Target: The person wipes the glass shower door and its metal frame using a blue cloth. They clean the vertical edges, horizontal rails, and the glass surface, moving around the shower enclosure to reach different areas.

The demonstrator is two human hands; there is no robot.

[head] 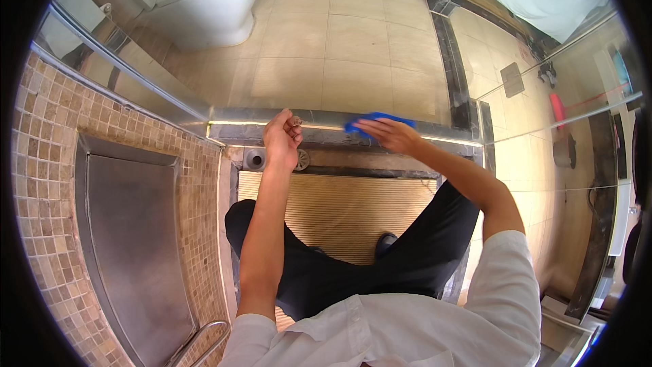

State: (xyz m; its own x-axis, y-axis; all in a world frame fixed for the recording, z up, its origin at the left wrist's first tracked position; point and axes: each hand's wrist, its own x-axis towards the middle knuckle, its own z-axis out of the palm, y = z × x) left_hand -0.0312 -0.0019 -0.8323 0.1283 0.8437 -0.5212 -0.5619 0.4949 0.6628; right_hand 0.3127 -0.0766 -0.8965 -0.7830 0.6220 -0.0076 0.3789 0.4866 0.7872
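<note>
Before me runs a dark marble threshold (244, 135) with a light strip along it, at the foot of a glass panel. My right hand (384, 133) presses a blue cloth (379, 122) flat against the glass or the threshold; which one, I cannot tell. Its fingers lie over the cloth and point left. My left hand (283, 135) is raised near the same edge, fingers curled, with nothing plainly seen in it. Just below that hand are a round metal floor drain (302, 160) and a grey round fitting with a dark hole (254, 159).
A ribbed beige floor (351, 209) lies under my slippered feet. Beyond the glass stands a white toilet (214, 15). Left are a mosaic-tiled wall (48, 188), a recessed metal-grey panel (135, 244) and a metal bar (211, 339). Glass panels with metal edges stand at right.
</note>
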